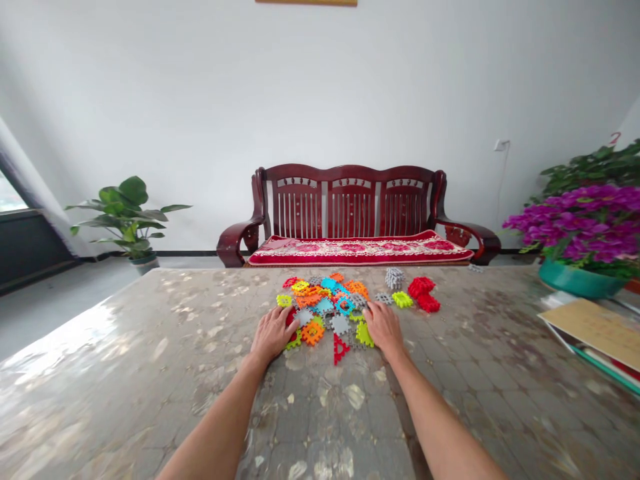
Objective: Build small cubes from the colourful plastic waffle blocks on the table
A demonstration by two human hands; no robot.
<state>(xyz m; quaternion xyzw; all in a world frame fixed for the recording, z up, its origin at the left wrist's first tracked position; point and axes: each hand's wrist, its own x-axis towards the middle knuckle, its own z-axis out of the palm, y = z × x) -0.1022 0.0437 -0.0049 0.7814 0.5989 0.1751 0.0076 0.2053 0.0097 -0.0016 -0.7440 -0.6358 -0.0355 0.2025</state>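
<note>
A loose pile of flat plastic interlocking building pieces with notched edges lies in front of me, among them an orange square, a grey-blue piece and a red triangle. My left hand rests at the pile's left edge, fingers stretched out and thumb apart, touching red and lime pieces partly hidden by it. At the right edge lies my right hand, fingers extended beside a lime piece. Neither hand visibly grips a piece.
Right of the pile stand a grey stack and red stacks, with a lime piece nearby. Purple flowers in a teal pot and papers occupy the table's right side. A wooden bench stands beyond the table.
</note>
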